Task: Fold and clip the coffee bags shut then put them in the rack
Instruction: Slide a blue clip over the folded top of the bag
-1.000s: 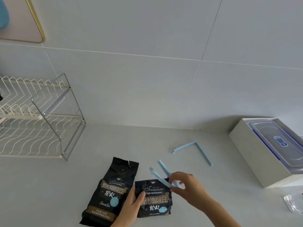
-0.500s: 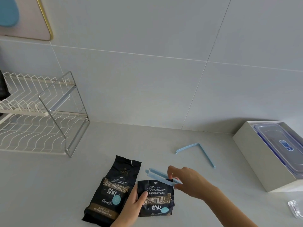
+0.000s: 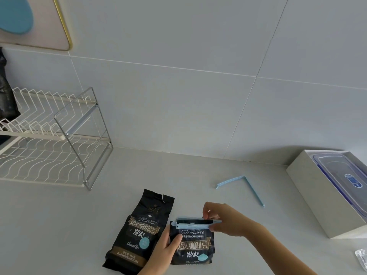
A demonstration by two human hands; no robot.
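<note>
Two black coffee bags lie on the grey counter. The right bag [image 3: 193,245] is folded down at the top, and my left hand [image 3: 165,249] holds its left edge with the thumb on its front. A light blue clip [image 3: 193,225] straddles the folded top, and my right hand [image 3: 224,220] pinches its right end. The unfolded bag [image 3: 139,231] lies just left, its torn top open. A white wire rack [image 3: 49,139] stands at the left, with a dark bag [image 3: 6,92] at its far left edge.
A second blue clip [image 3: 243,185] lies spread open on the counter to the right. A white box [image 3: 309,191] holding a clear lidded container [image 3: 345,175] sits at the right edge. A clear plastic piece [image 3: 362,259] lies at the lower right. A tiled wall stands behind.
My right hand brought the blue clip down from above the counter onto the folded top of the right bag, and the clip's two arms have come close together. The left hand stays on the bag.
</note>
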